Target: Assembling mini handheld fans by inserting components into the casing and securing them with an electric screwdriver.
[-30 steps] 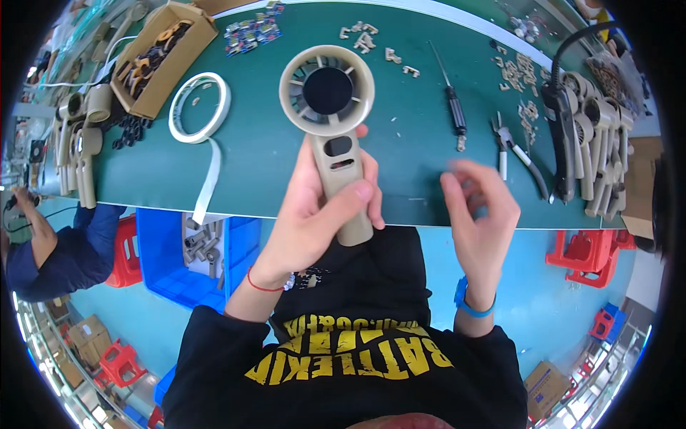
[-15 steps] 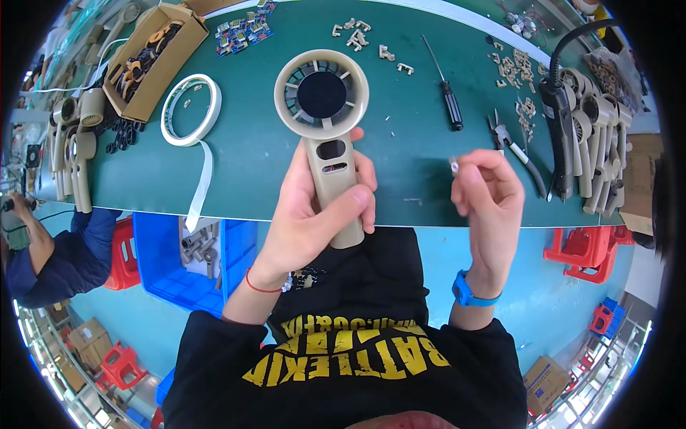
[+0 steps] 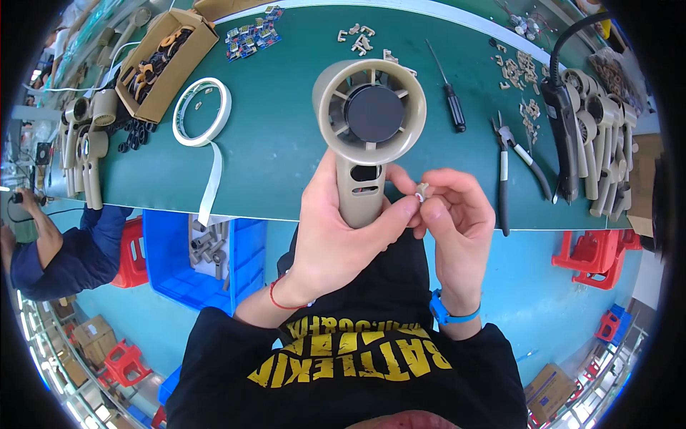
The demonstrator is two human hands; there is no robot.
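My left hand (image 3: 336, 225) is wrapped round the beige handle of a handheld fan (image 3: 359, 194), its round head raised and tilted toward me. Two openings show in the front of the handle. Close by on the right, my right hand (image 3: 461, 222) pinches a small beige plastic part (image 3: 421, 191) between thumb and fingers. The left thumb tip meets this part, and something white shows at its lower edge. Similar small beige parts (image 3: 361, 41) lie on the green table (image 3: 279, 168) beyond the fan.
A tape roll (image 3: 223, 107) lies left with its strip over the edge. Right of the fan are a screwdriver (image 3: 454, 107), pliers (image 3: 525, 157), a black corded tool (image 3: 561, 136) and piled fan housings (image 3: 600, 143). A blue crate (image 3: 243, 261) stands below; a co-worker (image 3: 68, 247) sits left.
The fan has moved right and its head now tips toward me. My right hand has come left with the small part, up to the left thumb beside the handle.
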